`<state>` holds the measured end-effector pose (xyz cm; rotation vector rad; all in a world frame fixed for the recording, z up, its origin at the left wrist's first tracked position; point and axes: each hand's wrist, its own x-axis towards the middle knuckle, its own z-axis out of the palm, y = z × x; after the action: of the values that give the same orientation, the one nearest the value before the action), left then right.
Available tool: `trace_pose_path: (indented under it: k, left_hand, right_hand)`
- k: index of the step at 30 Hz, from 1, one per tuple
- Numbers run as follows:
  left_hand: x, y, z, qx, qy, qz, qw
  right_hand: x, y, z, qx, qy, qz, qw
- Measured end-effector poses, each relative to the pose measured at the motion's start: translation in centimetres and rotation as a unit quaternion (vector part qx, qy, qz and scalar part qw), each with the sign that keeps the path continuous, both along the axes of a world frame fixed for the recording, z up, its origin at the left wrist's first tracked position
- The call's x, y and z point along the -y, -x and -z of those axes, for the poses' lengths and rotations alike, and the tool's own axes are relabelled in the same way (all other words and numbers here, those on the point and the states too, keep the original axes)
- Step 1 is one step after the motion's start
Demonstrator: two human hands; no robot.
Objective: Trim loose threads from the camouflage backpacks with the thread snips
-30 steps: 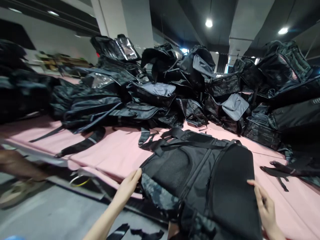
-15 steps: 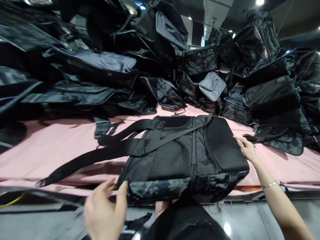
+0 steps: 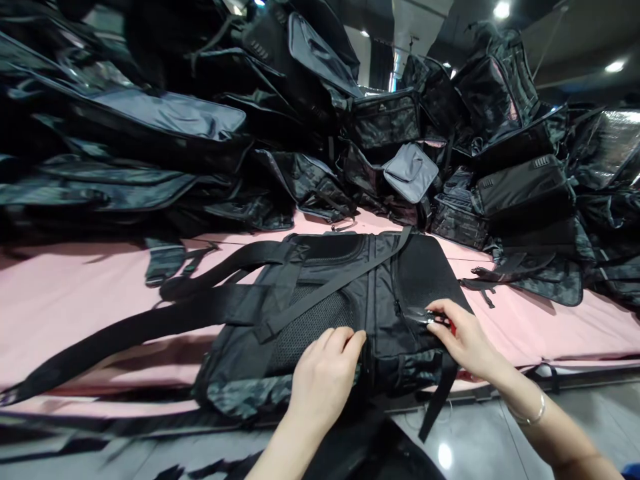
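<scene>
A black backpack [image 3: 383,287] with camouflage side panels lies back side up, its mesh padding and shoulder straps [image 3: 120,333] showing. My left hand [image 3: 325,373] is closed, fingers curled against the backpack beside the middle zip seam [image 3: 369,300]; what it pinches is hidden. Over the lower right part of the backpack, my right hand [image 3: 463,340] is closed on a small dark item [image 3: 434,319] with a shiny tip and a bit of red by the palm. Its kind is not clear. A black webbing strap [image 3: 437,400] hangs from the backpack's near edge below that hand.
Pink sheeting [image 3: 525,333] covers the table. Behind the backpack, dark camouflage bags [image 3: 125,133] are piled high, several of them open with grey lining. To the right lies a flap with straps [image 3: 550,283]. Grey floor [image 3: 480,440] shows past the table's near edge.
My left hand has moved right onto the backpack and closed. My right hand has come inward from the backpack's right edge, now with a small item in it. The view has shifted slightly right.
</scene>
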<state>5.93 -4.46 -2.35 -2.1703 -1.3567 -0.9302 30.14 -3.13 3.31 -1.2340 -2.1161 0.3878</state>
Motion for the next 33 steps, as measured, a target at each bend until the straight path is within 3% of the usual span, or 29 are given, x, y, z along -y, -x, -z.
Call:
trace_pose_path:
  k: [3,9,21,28,33]
  left_hand:
    - [-0.2,0.0,0.3,0.02,0.001,0.025,0.999]
    - [-0.4,0.0,1.2,0.219,0.048,0.053,0.973]
    - [-0.2,-0.6,1.4,0.219,0.015,0.043,0.975]
    - [0.4,-0.1,1.2,0.297,0.039,0.044,0.953]
    - [3.0,1.5,2.0,0.394,0.054,0.043,0.916]
  right_hand:
    - [-0.2,1.4,-0.2,0.036,-0.001,-0.033,0.999]
    - [-0.6,3.1,-0.6,0.115,0.025,-0.056,0.992]
    - [-1.7,6.0,-0.8,0.251,-0.012,-0.102,0.963]
    - [-2.1,5.6,-0.8,0.209,-0.005,-0.098,0.973]
    - [-1.6,4.8,-0.7,0.173,0.005,-0.082,0.981]
